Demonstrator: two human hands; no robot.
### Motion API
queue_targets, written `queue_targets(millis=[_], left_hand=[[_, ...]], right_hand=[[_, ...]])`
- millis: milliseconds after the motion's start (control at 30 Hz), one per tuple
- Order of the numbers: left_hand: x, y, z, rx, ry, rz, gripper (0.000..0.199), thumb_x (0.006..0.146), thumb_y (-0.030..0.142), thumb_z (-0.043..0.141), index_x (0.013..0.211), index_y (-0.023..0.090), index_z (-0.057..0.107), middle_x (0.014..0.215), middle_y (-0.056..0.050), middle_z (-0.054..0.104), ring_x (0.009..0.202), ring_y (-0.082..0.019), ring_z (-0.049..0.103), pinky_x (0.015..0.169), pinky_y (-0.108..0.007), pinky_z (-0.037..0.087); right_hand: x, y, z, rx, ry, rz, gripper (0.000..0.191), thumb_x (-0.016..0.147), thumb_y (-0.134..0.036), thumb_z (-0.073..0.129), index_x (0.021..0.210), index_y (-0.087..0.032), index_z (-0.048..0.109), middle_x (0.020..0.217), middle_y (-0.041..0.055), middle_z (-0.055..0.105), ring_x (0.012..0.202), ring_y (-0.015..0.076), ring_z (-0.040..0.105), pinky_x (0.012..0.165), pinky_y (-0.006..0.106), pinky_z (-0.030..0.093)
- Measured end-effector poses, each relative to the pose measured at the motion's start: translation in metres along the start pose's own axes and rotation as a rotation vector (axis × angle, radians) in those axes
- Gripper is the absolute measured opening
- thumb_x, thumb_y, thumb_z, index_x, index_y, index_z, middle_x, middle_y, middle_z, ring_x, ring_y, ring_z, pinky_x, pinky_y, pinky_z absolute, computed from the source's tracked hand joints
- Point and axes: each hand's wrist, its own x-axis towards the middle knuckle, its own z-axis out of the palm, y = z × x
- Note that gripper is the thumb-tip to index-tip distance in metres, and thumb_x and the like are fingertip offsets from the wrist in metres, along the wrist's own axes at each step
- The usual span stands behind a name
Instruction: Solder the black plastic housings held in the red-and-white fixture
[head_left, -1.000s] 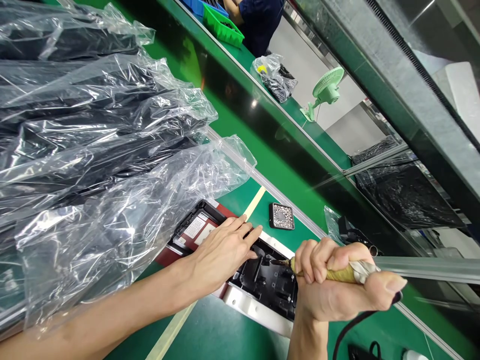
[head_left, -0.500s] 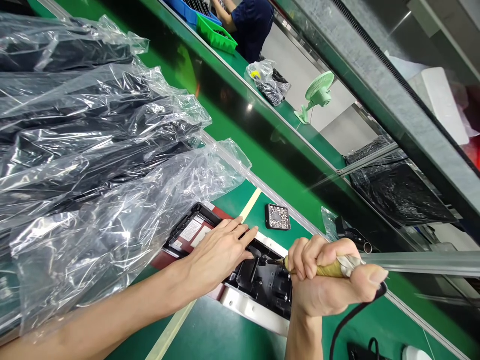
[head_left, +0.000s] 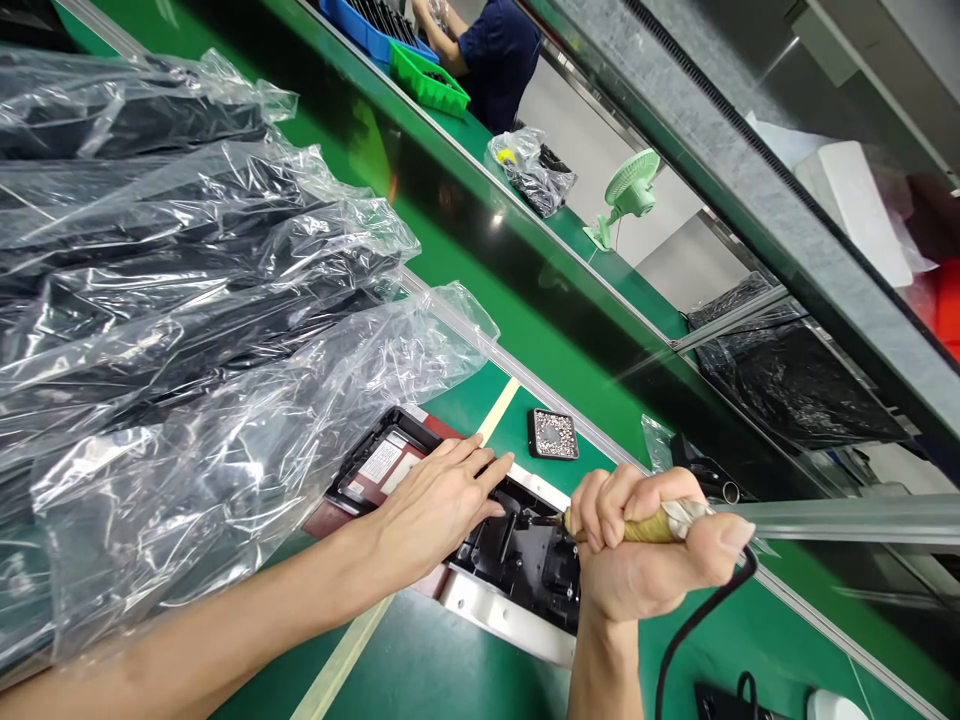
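Note:
My right hand point(head_left: 645, 540) is wrapped round a corded electric screwdriver point(head_left: 651, 528) with a yellowish taped handle. Its bit points left, down into a black plastic housing point(head_left: 517, 560) that lies between white side pieces. A black cord hangs from the handle's back end. Flat across the housing rests my left hand point(head_left: 442, 500), fingers stretched out and holding nothing. Left of that hand, the housing's far part shows a black frame point(head_left: 390, 455) with white labels inside. A small black tray point(head_left: 553, 434) of tiny metal screws sits just beyond the housing.
Black parts in clear plastic bags point(head_left: 225, 330) cover the left side. A metal rail point(head_left: 600, 425) runs diagonally behind the housing. Across the conveyor are a green fan point(head_left: 631, 187), a green basket point(head_left: 431, 82) and a co-worker in dark blue point(head_left: 501, 55). A metal bar point(head_left: 862, 518) juts in from the right.
The view has shifted slightly. My right hand and the screwdriver have stayed at the housing, and my left hand remains flat on it.

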Motion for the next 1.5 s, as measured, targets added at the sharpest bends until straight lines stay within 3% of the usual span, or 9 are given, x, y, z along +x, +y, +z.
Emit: queue_targets(millis=[600, 1033, 1267, 1367, 1500], left_hand=[[-0.001, -0.001, -0.001, 0.014, 0.039, 0.030, 0.049, 0.100, 0.038, 0.055, 0.144, 0.016, 0.052, 0.128, -0.013, 0.068, 0.130, -0.035, 0.057, 0.106, -0.050, 0.048], [-0.001, 0.000, -0.003, 0.045, 0.024, 0.033, 0.049, 0.101, 0.037, 0.055, 0.144, 0.014, 0.053, 0.127, -0.015, 0.069, 0.130, -0.035, 0.057, 0.105, -0.050, 0.049], [0.000, -0.002, -0.001, 0.054, 0.053, 0.054, 0.049, 0.100, 0.039, 0.056, 0.143, 0.015, 0.053, 0.127, -0.015, 0.069, 0.128, -0.034, 0.059, 0.103, -0.050, 0.050], [0.000, -0.003, 0.000, 0.042, 0.062, 0.058, 0.050, 0.100, 0.040, 0.056, 0.142, 0.014, 0.054, 0.128, -0.015, 0.069, 0.129, -0.034, 0.060, 0.103, -0.050, 0.050], [-0.001, -0.004, 0.001, 0.031, 0.065, 0.056, 0.049, 0.098, 0.040, 0.059, 0.140, 0.015, 0.056, 0.128, -0.014, 0.070, 0.128, -0.033, 0.061, 0.103, -0.049, 0.051]], right_hand=[[0.001, -0.003, -0.002, -0.010, -0.030, 0.024, 0.053, 0.097, -0.060, 0.035, 0.064, -0.022, 0.052, 0.040, -0.0075, 0.040, 0.030, 0.0091, 0.033, 0.030, 0.022, 0.035], [0.012, -0.019, -0.017, 0.070, -0.382, 0.153, 0.050, 0.096, -0.056, 0.039, 0.065, -0.021, 0.057, 0.049, -0.0030, 0.052, 0.038, 0.0134, 0.048, 0.043, 0.032, 0.048], [0.014, -0.024, -0.014, 0.033, -0.149, 0.085, 0.047, 0.095, -0.055, 0.049, 0.063, -0.021, 0.053, 0.043, -0.0065, 0.045, 0.034, 0.0102, 0.039, 0.034, 0.024, 0.040], [0.015, -0.039, -0.023, -0.001, -0.121, 0.006, 0.047, 0.095, -0.053, 0.046, 0.060, -0.021, 0.052, 0.041, -0.0066, 0.045, 0.030, 0.0103, 0.038, 0.030, 0.025, 0.039], [0.015, -0.061, -0.039, -0.139, 0.034, -0.159, 0.051, 0.096, -0.055, 0.038, 0.060, -0.022, 0.052, 0.040, -0.0064, 0.042, 0.028, 0.0099, 0.036, 0.030, 0.026, 0.039]])
